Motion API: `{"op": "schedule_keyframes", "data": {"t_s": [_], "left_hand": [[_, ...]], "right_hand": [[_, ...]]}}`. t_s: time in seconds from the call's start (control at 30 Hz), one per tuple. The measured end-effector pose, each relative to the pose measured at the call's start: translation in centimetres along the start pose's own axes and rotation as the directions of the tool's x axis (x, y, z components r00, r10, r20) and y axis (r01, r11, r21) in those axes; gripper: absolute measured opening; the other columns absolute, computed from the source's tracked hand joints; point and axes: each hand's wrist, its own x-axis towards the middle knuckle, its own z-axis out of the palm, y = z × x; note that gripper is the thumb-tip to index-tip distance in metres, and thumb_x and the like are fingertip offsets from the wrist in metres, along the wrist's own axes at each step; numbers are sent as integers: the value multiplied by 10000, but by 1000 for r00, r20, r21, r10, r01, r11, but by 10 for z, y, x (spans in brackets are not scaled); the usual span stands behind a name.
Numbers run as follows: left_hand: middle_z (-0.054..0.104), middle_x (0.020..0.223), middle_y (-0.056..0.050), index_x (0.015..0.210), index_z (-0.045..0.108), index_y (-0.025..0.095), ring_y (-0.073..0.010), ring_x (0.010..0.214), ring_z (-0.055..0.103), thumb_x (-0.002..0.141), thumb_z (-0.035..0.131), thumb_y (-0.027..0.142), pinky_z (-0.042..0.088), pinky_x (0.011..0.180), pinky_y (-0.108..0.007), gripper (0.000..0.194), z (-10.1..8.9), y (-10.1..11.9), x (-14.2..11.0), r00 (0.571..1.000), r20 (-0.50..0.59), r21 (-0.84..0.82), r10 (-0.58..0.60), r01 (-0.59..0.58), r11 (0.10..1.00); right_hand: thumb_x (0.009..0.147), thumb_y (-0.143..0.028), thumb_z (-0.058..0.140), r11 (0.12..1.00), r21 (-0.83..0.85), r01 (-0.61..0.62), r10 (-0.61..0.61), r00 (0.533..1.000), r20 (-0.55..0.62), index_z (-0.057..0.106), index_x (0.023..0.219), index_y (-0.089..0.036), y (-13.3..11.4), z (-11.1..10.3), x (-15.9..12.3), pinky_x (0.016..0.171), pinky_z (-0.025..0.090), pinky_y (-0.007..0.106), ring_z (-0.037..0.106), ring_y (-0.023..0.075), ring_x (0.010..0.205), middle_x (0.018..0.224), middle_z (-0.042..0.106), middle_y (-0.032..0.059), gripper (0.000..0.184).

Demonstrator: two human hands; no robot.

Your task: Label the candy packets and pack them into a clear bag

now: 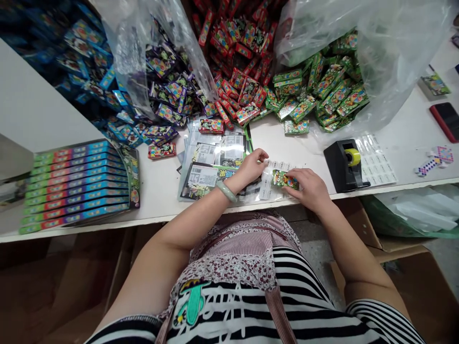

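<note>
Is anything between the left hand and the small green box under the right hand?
Nothing visible. The right hand rests on the green box, which lies on a clear label sheet. The left hand touches that sheet's upper edge; only flat sheet lies between them.

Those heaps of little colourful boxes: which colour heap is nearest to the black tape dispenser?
The green heap, spilling from its clear bag just behind the black tape dispenser. The red heap, purple heap and blue heap lie progressively further left.
</note>
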Motion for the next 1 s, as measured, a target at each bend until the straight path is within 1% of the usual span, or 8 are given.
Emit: {"op": "schedule_keyframes", "data": {"t_s": [0.13,0.27,0.43,0.53,0.6,0.67,0.83,1.0], "left_hand": [[662,889,-32,1003,608,187,-193,848,632,861,576,90,489,788,-315,175,4,13,-8,999,50,134,3,-10,991],[693,1146,-93,1198,607,193,-241,1037,648,903,533,106,485,931,-368,317,-17,24,-20,985,51,301,163,-171,938],[640,1226,-106,1240,591,175,-222,1043,625,910,578,198,484,965,-352,331,-96,-8,-47,973,-181,335,144,-76,939],[585,1248,-144,1252,572,147,-291,1179,556,827,705,265,443,1047,-420,461,-143,-45,-74,932,-362,420,16,148,895],[558,1260,-155,1287,545,144,-345,1251,501,748,798,357,414,1088,-478,632,-158,-64,-91,926,-372,457,-69,248,854],[536,1290,-155,1314,522,158,-369,1283,473,706,832,430,411,1094,-506,734,-159,-76,-103,931,-348,484,-108,277,830],[496,1373,-161,1311,517,187,-369,1298,463,737,806,427,421,1085,-509,686,-143,-84,-115,927,-365,519,-83,277,809],[513,1363,-148,1306,514,200,-351,1283,468,750,800,411,414,1090,-500,660,-146,-89,-120,930,-364,498,-40,231,836]], "right_hand": [[907,-331,644,997,-76,-17,22,998,63,724,1109,-152,1,7,6,966,516,468,616,328,1099,1186,694,174,281],[912,-340,634,997,-79,-28,36,994,104,726,1126,-165,6,8,3,930,531,478,621,320,1045,1123,689,161,292],[926,-387,609,998,-24,55,-53,994,96,737,1097,-176,7,-6,16,910,531,504,646,339,1038,1126,705,167,300],[958,-394,559,983,100,151,-159,984,76,724,1129,-217,-15,-7,57,954,524,481,661,306,1066,1138,723,138,296],[970,-387,542,973,133,189,-210,964,165,703,1184,-230,-40,2,97,979,519,465,661,294,1102,1163,729,121,311],[949,-370,586,983,71,169,-183,935,305,635,1313,-187,-67,20,141,1037,491,459,617,309,1220,1305,679,143,410],[701,-427,865,981,-166,96,4,856,517,362,1530,-32,-101,59,211,1195,333,471,355,414,1472,1587,370,271,1047],[833,-432,743,972,-186,141,-45,896,441,491,1446,-70,-110,61,198,1164,355,474,435,399,1406,1537,446,245,756]]}}
